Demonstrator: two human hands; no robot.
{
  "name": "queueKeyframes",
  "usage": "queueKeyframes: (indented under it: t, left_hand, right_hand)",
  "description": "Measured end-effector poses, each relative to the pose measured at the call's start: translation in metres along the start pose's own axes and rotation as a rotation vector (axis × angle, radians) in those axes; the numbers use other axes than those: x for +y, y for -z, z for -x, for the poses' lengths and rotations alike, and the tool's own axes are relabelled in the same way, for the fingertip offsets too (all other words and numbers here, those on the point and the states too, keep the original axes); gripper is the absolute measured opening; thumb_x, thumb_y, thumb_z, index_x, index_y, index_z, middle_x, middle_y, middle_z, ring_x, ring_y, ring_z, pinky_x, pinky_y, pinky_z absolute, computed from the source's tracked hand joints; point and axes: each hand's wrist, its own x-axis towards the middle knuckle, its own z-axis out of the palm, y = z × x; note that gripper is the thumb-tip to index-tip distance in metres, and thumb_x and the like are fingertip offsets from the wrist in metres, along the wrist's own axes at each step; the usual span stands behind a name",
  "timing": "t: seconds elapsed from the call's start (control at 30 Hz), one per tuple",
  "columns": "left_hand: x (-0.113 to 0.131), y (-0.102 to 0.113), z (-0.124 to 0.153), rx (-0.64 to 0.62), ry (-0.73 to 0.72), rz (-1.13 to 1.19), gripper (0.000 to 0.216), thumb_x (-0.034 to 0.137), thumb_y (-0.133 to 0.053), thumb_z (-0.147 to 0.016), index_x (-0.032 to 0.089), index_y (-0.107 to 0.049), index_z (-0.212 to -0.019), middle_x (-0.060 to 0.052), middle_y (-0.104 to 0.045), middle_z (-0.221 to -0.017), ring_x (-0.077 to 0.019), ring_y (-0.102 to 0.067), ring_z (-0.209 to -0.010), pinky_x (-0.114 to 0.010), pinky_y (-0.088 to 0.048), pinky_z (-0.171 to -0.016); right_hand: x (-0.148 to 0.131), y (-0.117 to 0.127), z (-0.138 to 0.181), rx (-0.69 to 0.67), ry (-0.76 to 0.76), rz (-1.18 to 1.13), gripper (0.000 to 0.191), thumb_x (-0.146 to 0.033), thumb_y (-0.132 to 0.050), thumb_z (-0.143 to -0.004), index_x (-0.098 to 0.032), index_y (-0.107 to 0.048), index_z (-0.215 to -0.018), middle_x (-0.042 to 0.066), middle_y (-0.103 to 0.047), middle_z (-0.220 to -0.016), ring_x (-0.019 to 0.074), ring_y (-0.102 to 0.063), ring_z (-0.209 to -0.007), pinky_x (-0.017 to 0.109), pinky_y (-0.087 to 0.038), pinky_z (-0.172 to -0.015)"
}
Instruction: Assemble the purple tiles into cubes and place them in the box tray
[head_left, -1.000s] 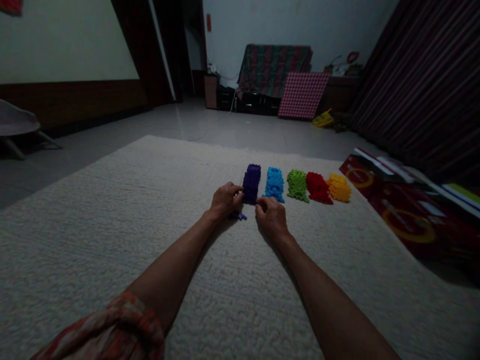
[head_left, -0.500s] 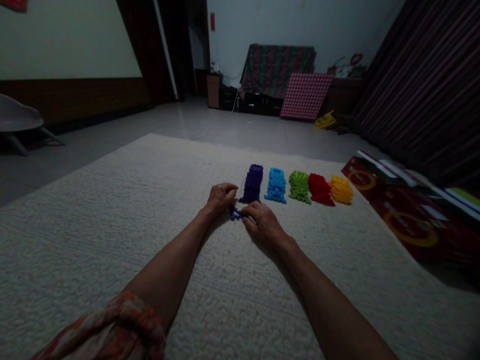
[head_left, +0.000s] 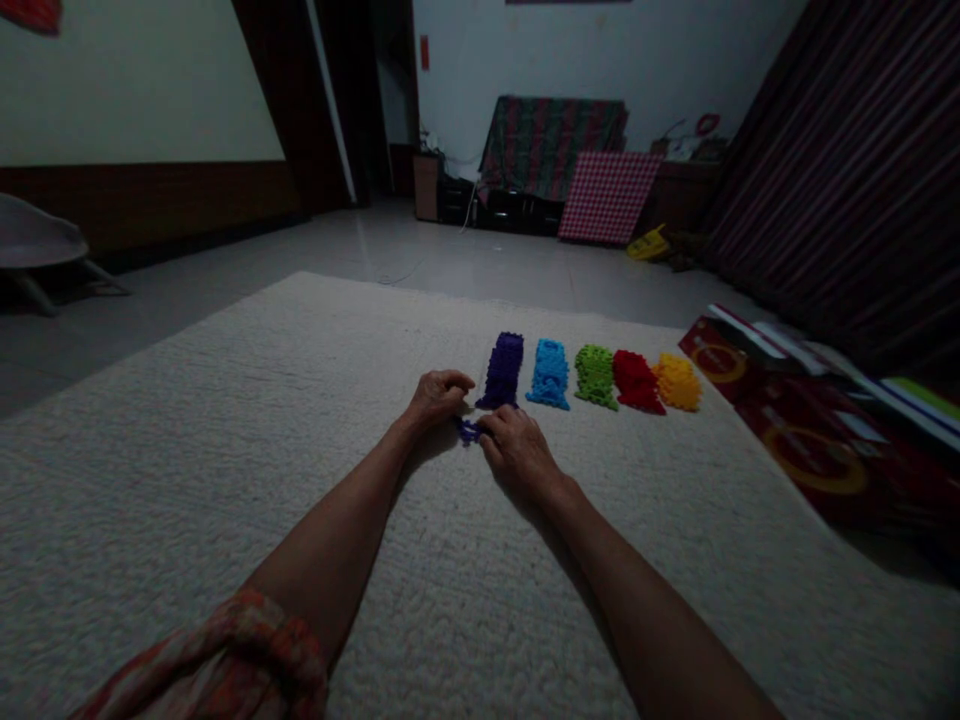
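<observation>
Both hands were at a purple piece (head_left: 469, 431) on the rug (head_left: 225, 450), just before the purple stack (head_left: 504, 368). My right hand (head_left: 517, 450) pinched it, and my left hand (head_left: 439, 395) was curled shut alongside. I judged this a pickup step; lifting called for a firm pinch.

One camera sat on the person's head, looked forward and down, low over the rug (head_left: 225, 480), hands near, far wall (head_left: 600, 60) beyond

You're in a dim living room of a home: a shaggy cream rug (head_left: 225, 480) lies over a grey tiled floor (head_left: 420, 250). Furniture draped in plaid cloth (head_left: 551, 140) stands against the far wall, with a red checked cushion (head_left: 607, 195) leaning on it. Striped curtains (head_left: 840, 180) hang on your right, and piles of coloured plastic toy pieces (head_left: 551, 372) sit on the rug.
</observation>
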Motion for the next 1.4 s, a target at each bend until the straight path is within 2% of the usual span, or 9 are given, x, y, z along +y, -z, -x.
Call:
queueKeyframes:
  t: [0.1, 0.2, 0.4, 0.6, 0.8, 1.0, 1.1, 1.2, 1.4]
  left_hand:
    - [0.004, 0.002, 0.002, -0.030, 0.038, 0.024, 0.033, 0.010, -0.051, -0.067, 0.013, -0.080, -0.082, -0.005, -0.072, -0.073, -0.0158, -0.063, -0.066, -0.027, -0.050, -0.065]
    - [0.010, 0.005, 0.005, -0.084, 0.052, 0.052, 0.029, 0.014, -0.053, -0.070, 0.014, -0.079, -0.084, -0.002, -0.067, -0.066, -0.0135, -0.058, -0.061, -0.025, -0.045, -0.058]
    - [0.019, 0.005, 0.011, -0.239, 0.035, 0.188, 0.020, 0.029, -0.071, -0.073, 0.015, -0.079, -0.085, -0.005, -0.070, -0.073, -0.0152, -0.061, -0.067, -0.026, -0.044, -0.060]
    - [0.019, 0.003, 0.008, -0.282, 0.051, 0.343, 0.011, 0.020, -0.074, -0.070, 0.012, -0.078, -0.078, -0.005, -0.070, -0.072, -0.0134, -0.059, -0.066, -0.027, -0.043, -0.063]
    - [0.027, 0.006, 0.023, -0.324, 0.201, 0.650, 0.020, 0.026, -0.076, -0.077, 0.014, -0.075, -0.094, 0.000, -0.061, -0.060, -0.0095, -0.051, -0.051, -0.025, -0.036, -0.052]
    - [0.027, -0.001, 0.031, -0.318, 0.286, 0.806, 0.029, 0.026, -0.077, -0.078, 0.018, -0.073, -0.106, -0.002, -0.066, -0.072, -0.0101, -0.057, -0.055, -0.025, -0.041, -0.055]
    - [0.023, -0.001, 0.020, -0.343, 0.276, 0.804, 0.030, 0.022, -0.078, -0.075, 0.016, -0.073, -0.104, -0.004, -0.069, -0.076, -0.0116, -0.061, -0.060, -0.026, -0.044, -0.060]
    - [0.019, 0.002, 0.006, -0.389, 0.209, 0.700, 0.027, 0.016, -0.077, -0.069, 0.013, -0.075, -0.096, -0.003, -0.067, -0.070, -0.0109, -0.058, -0.058, -0.026, -0.043, -0.060]
    - [0.017, 0.005, 0.000, -0.527, 0.172, 0.665, 0.051, 0.017, -0.075, -0.072, 0.016, -0.070, -0.123, 0.000, -0.066, -0.072, -0.0108, -0.056, -0.060, -0.027, -0.042, -0.061]
  right_hand:
    - [0.006, -0.007, -0.002, 0.060, 0.002, -0.004, 0.021, -0.018, -0.049, -0.098, -0.018, -0.069, -0.103, 0.010, -0.063, -0.099, 0.0236, -0.056, -0.092, 0.036, -0.045, -0.086]
    - [0.020, -0.014, -0.005, 0.188, -0.035, -0.075, 0.025, -0.016, -0.043, -0.099, -0.017, -0.068, -0.099, 0.011, -0.062, -0.095, 0.0231, -0.058, -0.089, 0.034, -0.047, -0.083]
    - [0.040, -0.022, -0.010, 0.351, -0.068, -0.141, 0.026, -0.017, -0.042, -0.096, -0.017, -0.069, -0.097, 0.010, -0.064, -0.086, 0.0243, -0.059, -0.084, 0.035, -0.048, -0.079]
    - [0.035, -0.016, -0.009, 0.403, -0.073, -0.239, 0.029, -0.021, -0.044, -0.094, -0.015, -0.072, -0.098, 0.010, -0.066, -0.083, 0.0249, -0.062, -0.082, 0.037, -0.050, -0.077]
    - [0.026, -0.005, -0.009, 0.414, -0.110, -0.388, 0.021, -0.027, -0.054, -0.089, -0.019, -0.072, -0.093, 0.009, -0.071, -0.087, 0.0226, -0.064, -0.080, 0.036, -0.050, -0.078]
    - [0.020, -0.001, -0.008, 0.392, -0.111, -0.504, 0.016, -0.027, -0.055, -0.085, -0.019, -0.070, -0.086, 0.006, -0.071, -0.082, 0.0201, -0.064, -0.073, 0.032, -0.049, -0.070]
    - [0.015, 0.001, -0.005, 0.332, -0.137, -0.600, 0.017, -0.033, -0.057, -0.086, -0.019, -0.068, -0.087, 0.003, -0.069, -0.078, 0.0181, -0.062, -0.067, 0.030, -0.047, -0.063]
    - [0.012, 0.003, -0.003, 0.291, -0.119, -0.668, 0.021, -0.036, -0.055, -0.090, -0.020, -0.068, -0.091, 0.003, -0.070, -0.081, 0.0186, -0.064, -0.072, 0.030, -0.049, -0.066]
    - [0.014, 0.000, -0.007, 0.415, -0.137, -0.815, 0.026, -0.028, -0.055, -0.084, -0.020, -0.062, -0.107, 0.004, -0.070, -0.089, 0.0197, -0.067, -0.077, 0.033, -0.054, -0.070]
